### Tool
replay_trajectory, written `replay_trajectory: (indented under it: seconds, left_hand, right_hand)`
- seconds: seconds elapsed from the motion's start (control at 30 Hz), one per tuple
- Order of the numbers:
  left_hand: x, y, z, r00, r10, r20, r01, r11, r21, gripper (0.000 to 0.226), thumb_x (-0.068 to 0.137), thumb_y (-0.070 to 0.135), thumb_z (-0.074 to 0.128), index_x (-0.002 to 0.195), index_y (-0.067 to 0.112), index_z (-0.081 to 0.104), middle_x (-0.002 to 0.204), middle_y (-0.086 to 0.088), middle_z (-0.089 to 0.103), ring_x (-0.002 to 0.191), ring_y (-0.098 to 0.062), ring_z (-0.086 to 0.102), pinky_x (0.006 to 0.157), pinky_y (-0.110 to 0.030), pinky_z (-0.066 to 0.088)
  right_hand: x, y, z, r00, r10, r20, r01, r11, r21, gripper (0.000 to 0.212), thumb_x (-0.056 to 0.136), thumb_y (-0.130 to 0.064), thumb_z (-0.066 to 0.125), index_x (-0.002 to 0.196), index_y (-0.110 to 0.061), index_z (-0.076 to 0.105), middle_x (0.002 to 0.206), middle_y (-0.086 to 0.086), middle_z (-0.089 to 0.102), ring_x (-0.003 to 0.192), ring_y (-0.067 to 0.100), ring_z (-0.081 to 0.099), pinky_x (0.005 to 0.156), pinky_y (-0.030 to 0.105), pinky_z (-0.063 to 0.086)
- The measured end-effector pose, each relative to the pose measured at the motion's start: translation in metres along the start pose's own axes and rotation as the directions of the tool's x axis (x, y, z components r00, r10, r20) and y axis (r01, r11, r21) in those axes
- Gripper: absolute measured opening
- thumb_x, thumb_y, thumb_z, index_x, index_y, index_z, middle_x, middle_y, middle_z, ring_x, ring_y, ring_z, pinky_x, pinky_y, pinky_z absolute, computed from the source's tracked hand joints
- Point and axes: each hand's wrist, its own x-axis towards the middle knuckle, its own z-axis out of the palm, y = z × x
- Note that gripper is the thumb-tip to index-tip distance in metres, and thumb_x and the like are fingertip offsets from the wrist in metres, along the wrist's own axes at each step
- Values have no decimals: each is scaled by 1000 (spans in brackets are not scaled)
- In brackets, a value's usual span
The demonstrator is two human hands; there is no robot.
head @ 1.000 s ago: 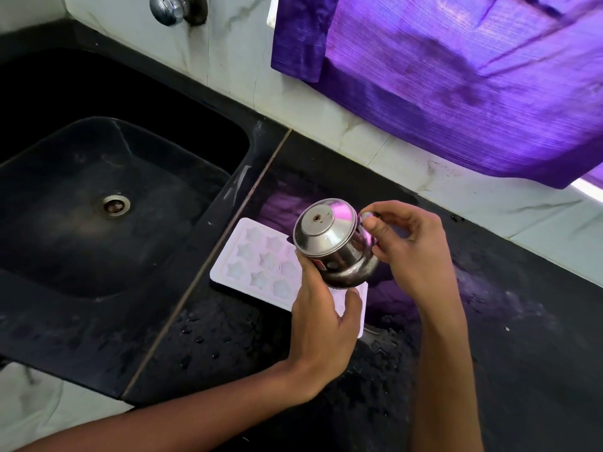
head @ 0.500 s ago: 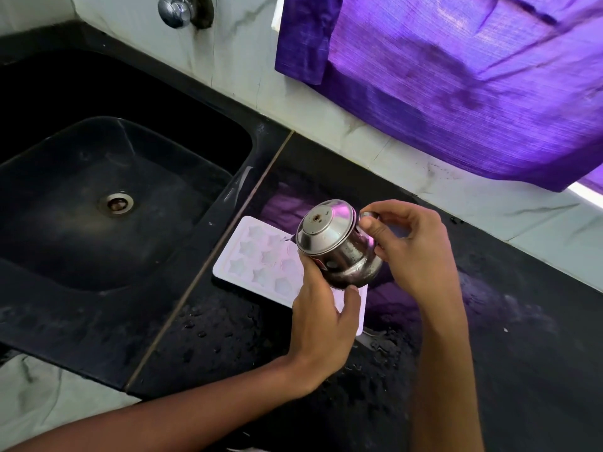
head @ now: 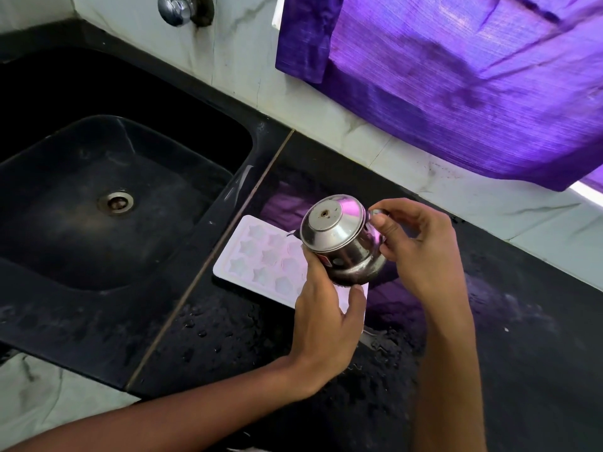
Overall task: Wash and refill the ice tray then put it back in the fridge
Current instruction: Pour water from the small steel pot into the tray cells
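Fingers of the right hand (head: 421,256) were curled, thumb and forefinger pinching the small handle at the side of a steel pot (head: 342,243), while the left hand (head: 326,324) cupped the pot from below, its thumb laid up the near wall and its fingers bent under the rounded base. Both hands held the pot clear of the counter, tipped over so that its lidded top faced up and away from the right hand. A small hole or knob seat showed in the middle of the lid, and a red label peeked out just above the left thumb.

Directly beneath the pot and the left hand lay the white ice tray (head: 261,259), flat on the black counter (head: 522,337), its star-shaped cells open upward; whether they held water I could not tell. The left hand covered the tray's nearer end. Water drops dotted the counter just below the left wrist. Beyond the tray, on the side away from the right hand, sat the black sink (head: 98,223) with its metal drain (head: 115,201). Above it a chrome tap knob (head: 174,8) stuck out of the marble wall, and a purple cloth (head: 456,76) hung over the wall above the right hand.
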Motion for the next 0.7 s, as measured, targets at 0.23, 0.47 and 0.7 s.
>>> replay_trajectory:
  seconds: [0.23, 0.47, 0.7]
  left_hand:
    - [-4, 1, 2, 1000, 20, -12, -20, 1000, -14, 92, 83, 27, 52, 151, 20, -8, 151, 2, 35, 135, -10, 38, 108, -35, 36]
    - [-10, 0, 2, 1000, 0, -31, 0, 1000, -16, 95, 81, 27, 53, 150, 27, -12, 147, 6, 39, 130, -8, 42, 106, -32, 39]
    - [-21, -3, 1, 999, -31, 6, 31, 1000, -4, 94, 79, 30, 51, 147, 36, -13, 139, 6, 48, 111, -25, 57, 93, -36, 48]
  right_hand:
    - [-1, 3, 2, 1000, -15, 10, 15, 1000, -5, 18, 91, -19, 60, 87, -35, 66, 85, -15, 68, 83, 10, 64, 75, 47, 56]
    - [-6, 1, 8, 998, -39, 44, 41, 997, -58, 20, 94, -15, 53, 89, -30, 66, 80, -11, 67, 72, 13, 62, 68, 46, 55]
    - [-15, -3, 13, 997, -73, 41, 79, 980, -182, 26, 95, -14, 50, 87, -36, 63, 82, -23, 63, 80, 5, 59, 68, 29, 52]
